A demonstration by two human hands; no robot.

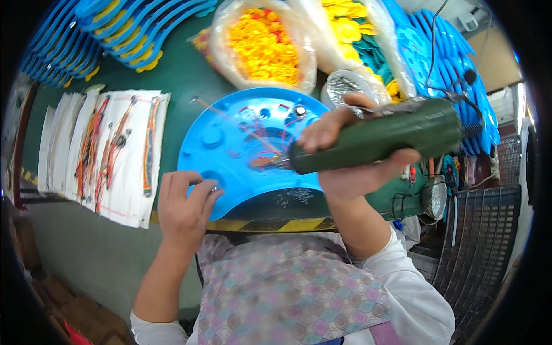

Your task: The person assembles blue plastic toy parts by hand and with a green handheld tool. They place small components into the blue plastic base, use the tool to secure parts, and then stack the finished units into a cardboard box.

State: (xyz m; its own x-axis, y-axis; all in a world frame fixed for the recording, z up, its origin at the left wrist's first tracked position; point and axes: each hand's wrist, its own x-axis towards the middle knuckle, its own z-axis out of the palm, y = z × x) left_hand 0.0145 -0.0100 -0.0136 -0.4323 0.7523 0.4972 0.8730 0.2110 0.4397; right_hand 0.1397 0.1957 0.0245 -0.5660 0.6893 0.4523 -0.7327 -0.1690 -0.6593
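My right hand [359,167] is wrapped round a thick dark-green electric screwdriver [385,135], held nearly level with its cord end to the right. Its bit end points left, over a blue curved plastic shell [210,158] lying open side up on the table. Inside the shell are posts, thin red and pink wires [276,135] and a small round silver part [299,110]. My left hand [184,201] is closed at the shell's near left end. Its thumb and fingertips pinch a tiny shiny metal piece [214,188] that looks like a screw.
Loose screws [293,197] lie by the shell's inner curve. Wire bundles [118,141] rest on white sheets at left. Behind stand a bag of small yellow parts [261,46], a metal bowl [345,86] and stacked blue shells [138,31]. A black crate [480,241] is at right.
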